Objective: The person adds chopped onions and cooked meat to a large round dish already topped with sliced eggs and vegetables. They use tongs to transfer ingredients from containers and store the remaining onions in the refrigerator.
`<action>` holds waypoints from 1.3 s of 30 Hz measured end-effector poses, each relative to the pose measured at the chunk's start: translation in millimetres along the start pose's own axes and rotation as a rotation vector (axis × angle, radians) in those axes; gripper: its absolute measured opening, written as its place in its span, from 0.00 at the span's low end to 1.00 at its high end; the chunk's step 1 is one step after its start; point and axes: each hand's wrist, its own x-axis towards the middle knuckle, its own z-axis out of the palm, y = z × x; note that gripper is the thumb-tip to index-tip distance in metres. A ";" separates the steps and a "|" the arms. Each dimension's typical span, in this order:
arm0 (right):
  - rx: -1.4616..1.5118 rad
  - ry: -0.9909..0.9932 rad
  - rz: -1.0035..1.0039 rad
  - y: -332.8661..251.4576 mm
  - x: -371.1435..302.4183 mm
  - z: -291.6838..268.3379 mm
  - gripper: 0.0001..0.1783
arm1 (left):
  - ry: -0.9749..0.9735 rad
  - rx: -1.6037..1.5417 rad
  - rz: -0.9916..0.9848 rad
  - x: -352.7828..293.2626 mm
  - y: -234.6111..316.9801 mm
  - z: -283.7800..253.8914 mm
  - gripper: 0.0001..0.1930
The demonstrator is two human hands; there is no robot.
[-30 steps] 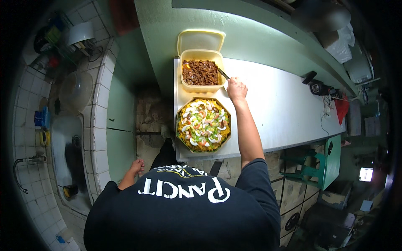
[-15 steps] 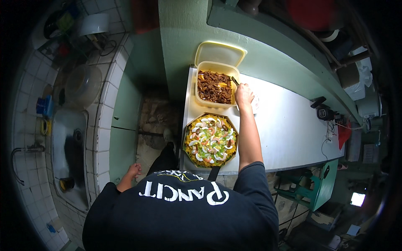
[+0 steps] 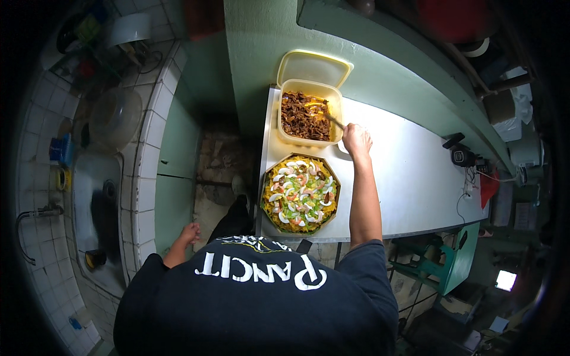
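Note:
My right hand (image 3: 357,141) grips a slim dark utensil (image 3: 335,121), whose far end reaches into a pale yellow plastic tub (image 3: 310,142); its tip is hard to make out. Dark brown shredded food (image 3: 301,115) fills much of the tub. The tub's lid (image 3: 314,66) leans against the wall behind it. Nearer to me sits an octagonal tray (image 3: 266,221) of yellow noodles (image 3: 301,193) topped with egg slices, chopped greens and shrimp-like pieces. My left hand (image 3: 190,233) hangs low at my side, off the counter, fingers loosely bent and nothing visible in them.
Both containers stand at the left end of a pale counter (image 3: 409,172) along a green wall. A white dish (image 3: 343,148) lies partly under my right hand. A black device with cords (image 3: 462,158) is farther right. A tiled sink (image 3: 98,196) lies left, a green stool (image 3: 442,261) right.
My right hand has drawn back a little, right and toward me, so more of the utensil shows. More of the tub's yellow bottom is exposed. My left hand hangs about the same.

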 end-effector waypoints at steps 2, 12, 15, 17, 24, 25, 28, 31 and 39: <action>0.049 -0.058 0.168 -8.6 9.7 -1.2 0.18 | -0.009 0.015 -0.049 -11.1 14.2 4.8 0.19; 0.039 -0.030 0.186 -26.0 50.6 20.2 0.16 | 0.013 0.020 -0.064 -38.1 37.0 11.1 0.19; 0.087 0.051 0.149 -22.0 36.5 7.6 0.15 | 0.000 0.035 -0.067 -32.6 26.7 11.1 0.19; 0.093 0.093 0.121 -25.0 30.2 0.1 0.16 | 0.003 0.033 -0.018 -17.5 0.0 5.8 0.19; -0.018 0.022 0.102 -20.2 23.7 8.1 0.16 | -0.027 -0.013 -0.022 -15.6 5.9 9.0 0.19; -0.035 0.025 0.086 -17.9 24.6 15.4 0.16 | -0.019 -0.017 -0.030 -17.7 9.8 10.0 0.19; -0.031 0.038 0.071 -14.1 21.5 21.2 0.16 | -0.002 -0.027 -0.053 -25.1 18.4 12.8 0.19; 0.037 0.131 0.085 -10.4 7.4 3.4 0.15 | 0.005 -0.018 -0.040 -24.0 9.8 8.6 0.18; 0.264 0.277 0.075 5.4 -56.0 -10.6 0.14 | -0.008 0.054 -0.018 -4.0 2.8 10.5 0.17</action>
